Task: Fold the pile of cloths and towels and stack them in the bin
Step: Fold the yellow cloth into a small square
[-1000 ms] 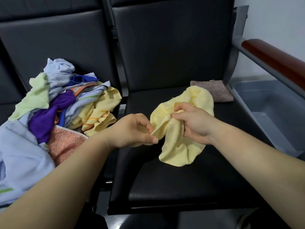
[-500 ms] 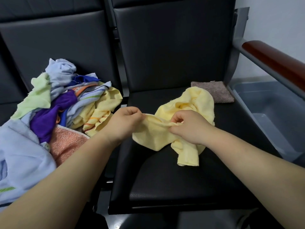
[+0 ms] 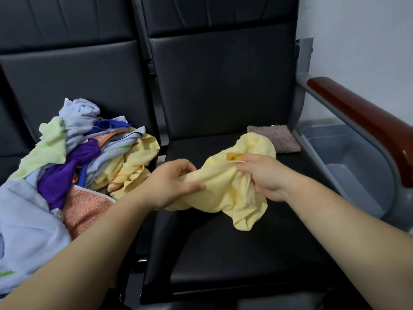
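A crumpled pale yellow cloth (image 3: 225, 193) hangs just above the black chair seat (image 3: 234, 260). My left hand (image 3: 172, 184) pinches its left edge between thumb and fingers. My right hand (image 3: 261, 175) grips a fold of the same cloth on the right. The pile of mixed cloths and towels (image 3: 73, 166) lies on the seat to the left: blue, green, purple, orange and striped yellow pieces. A folded brown-grey cloth (image 3: 277, 139) lies flat at the back right of the seat. The grey plastic bin (image 3: 357, 175) stands on the floor to the right, beyond the armrest.
A red-brown wooden armrest (image 3: 362, 121) on a grey metal frame runs between the seat and the bin. Black chair backs (image 3: 223, 81) rise behind. A white wall is at the far right.
My hands have drawn further apart, stretching the yellow cloth between them. The cloth's loose lower part now hangs more to the right, under my right hand.
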